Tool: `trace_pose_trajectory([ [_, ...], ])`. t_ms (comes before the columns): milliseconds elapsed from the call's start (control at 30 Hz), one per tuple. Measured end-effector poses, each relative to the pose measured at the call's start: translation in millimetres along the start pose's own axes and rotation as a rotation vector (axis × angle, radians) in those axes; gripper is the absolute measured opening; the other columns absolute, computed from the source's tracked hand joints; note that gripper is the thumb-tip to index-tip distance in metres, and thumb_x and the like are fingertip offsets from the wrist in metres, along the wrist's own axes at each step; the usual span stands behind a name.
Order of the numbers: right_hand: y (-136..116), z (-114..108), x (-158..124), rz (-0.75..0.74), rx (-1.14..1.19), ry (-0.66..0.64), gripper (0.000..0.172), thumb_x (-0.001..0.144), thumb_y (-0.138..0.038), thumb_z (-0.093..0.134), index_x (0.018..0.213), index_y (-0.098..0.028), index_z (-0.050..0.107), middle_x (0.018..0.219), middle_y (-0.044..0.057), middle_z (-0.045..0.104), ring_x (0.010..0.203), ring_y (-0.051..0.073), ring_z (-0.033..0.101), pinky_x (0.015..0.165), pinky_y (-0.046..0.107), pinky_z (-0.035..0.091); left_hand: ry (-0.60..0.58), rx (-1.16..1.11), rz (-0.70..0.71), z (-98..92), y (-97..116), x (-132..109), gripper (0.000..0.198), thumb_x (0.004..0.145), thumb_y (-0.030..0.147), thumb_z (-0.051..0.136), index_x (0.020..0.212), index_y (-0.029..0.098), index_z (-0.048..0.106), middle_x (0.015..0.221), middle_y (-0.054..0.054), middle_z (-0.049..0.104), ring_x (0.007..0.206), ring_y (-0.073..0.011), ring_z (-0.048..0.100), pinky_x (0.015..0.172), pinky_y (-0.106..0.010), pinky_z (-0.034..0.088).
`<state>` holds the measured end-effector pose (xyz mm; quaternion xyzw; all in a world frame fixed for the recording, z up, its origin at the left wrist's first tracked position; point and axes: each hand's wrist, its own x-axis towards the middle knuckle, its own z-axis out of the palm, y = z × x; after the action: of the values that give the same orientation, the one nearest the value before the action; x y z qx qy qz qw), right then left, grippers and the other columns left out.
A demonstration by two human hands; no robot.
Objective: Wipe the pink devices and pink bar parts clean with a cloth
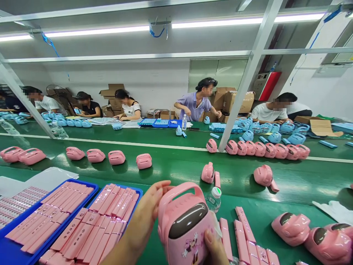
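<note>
Lower centre: right hand (217, 251) grips glossy pink plastic handled case (176, 241), left hand (149, 202) loosely extended alongside; smoothness could cause slipping.

pink all over the handled case (173, 244), with dark brown on its window (188, 221) and a cartoon print (192, 247) in pink, white and dark tones below; pink on the strips (91, 230), blue on the trays (11, 254), green on the surface (248, 204), light blue on the far cases (274, 137), rows of pink motifs on white sheets (23, 202).
</note>
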<state>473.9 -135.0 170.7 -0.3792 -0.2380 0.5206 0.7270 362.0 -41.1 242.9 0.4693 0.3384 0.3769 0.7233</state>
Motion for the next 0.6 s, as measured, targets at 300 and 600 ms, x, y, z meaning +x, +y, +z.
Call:
trace_pose_trajectory([
  [300, -13, -4, 6, -0.177, -0.189, 0.051, 0.055, 0.078, -0.051, 0.061, 0.124, -0.021, 0.052, 0.118, 0.010, 0.065, 0.118, 0.027, 0.055, 0.097, 0.043, 0.047, 0.034, 0.175, 0.162, 10.4, -22, -40, 0.081, 0.047, 0.043, 0.083, 0.121, 0.023, 0.056, 0.115, -0.011, 0.068, 0.106, -0.0361, 0.061, 0.089, -0.043, 0.051],
  [600, -40, 7, 0, -0.908, -0.944, -0.014, 0.040, 0.091, -0.030, 0.048, 0.132, -0.025, 0.049, 0.129, 0.005, 0.057, 0.124, 0.025, 0.048, 0.102, 0.040, 0.043, 0.003, 0.125, 0.163, 22.6, -2, -42, 0.069, 0.046, 0.035, 0.084, 0.110, 0.026, 0.062, 0.106, -0.006, 0.071, 0.107, -0.0364, 0.060, 0.090, -0.041, 0.050],
])
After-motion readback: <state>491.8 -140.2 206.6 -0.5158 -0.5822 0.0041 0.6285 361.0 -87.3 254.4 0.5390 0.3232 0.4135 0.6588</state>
